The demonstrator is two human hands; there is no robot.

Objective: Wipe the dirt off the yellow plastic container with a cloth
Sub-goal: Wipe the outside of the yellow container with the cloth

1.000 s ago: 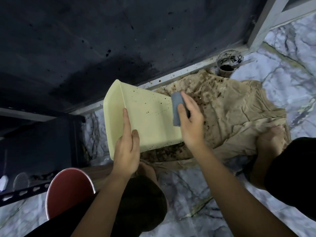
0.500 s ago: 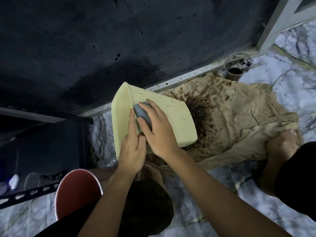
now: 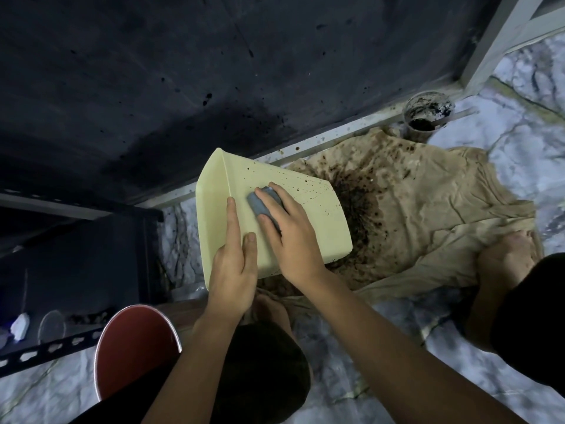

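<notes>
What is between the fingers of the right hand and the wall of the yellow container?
In the head view, a folded grey-blue cloth lies under the right hand, pressed against the speckled wall of the yellow container. The left hand steadies the container.

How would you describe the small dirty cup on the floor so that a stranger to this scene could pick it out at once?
Start at the large stained tan sheet spread over the marbled floor. Follow the sheet to its far edge, where a pale metal frame runs along the dark wall. The cup stands there, the only round, see-through thing, streaked inside with black grime.
</notes>
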